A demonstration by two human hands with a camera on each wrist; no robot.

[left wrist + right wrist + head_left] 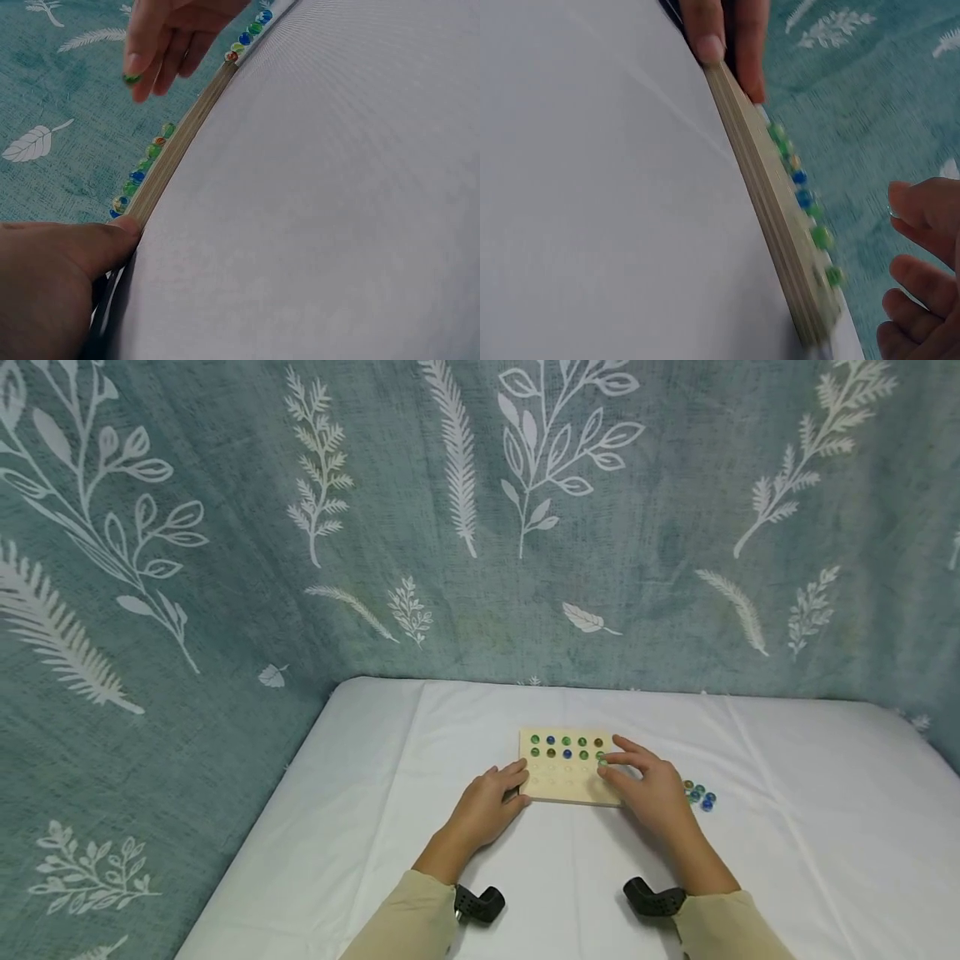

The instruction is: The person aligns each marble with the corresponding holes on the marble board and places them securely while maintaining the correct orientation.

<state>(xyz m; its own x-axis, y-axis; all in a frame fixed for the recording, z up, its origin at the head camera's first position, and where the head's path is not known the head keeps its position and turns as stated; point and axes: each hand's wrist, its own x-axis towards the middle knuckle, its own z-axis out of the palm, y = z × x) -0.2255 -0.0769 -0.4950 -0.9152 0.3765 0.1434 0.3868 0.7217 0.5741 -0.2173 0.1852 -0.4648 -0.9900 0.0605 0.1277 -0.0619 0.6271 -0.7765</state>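
A light wooden board [570, 792] with rows of round hollows lies on the white cloth. Green, blue and amber glass marbles [567, 754] sit in its two far rows; the nearer hollows show no marbles. At the board's left side, my left hand [480, 810] grips the edge near the front corner, thumb toward me. My right hand [651, 789] is above the board's right end. Between its thumb and index finger it pinches a green marble [132, 79], clear of the board in the left wrist view. The other right fingers are spread loosely.
Several loose marbles [701, 795] lie on the cloth just right of the board, partly behind my right hand. The white-covered table [390, 760] reaches back to a teal curtain [480, 610] with leaf prints, which also hangs along the left.
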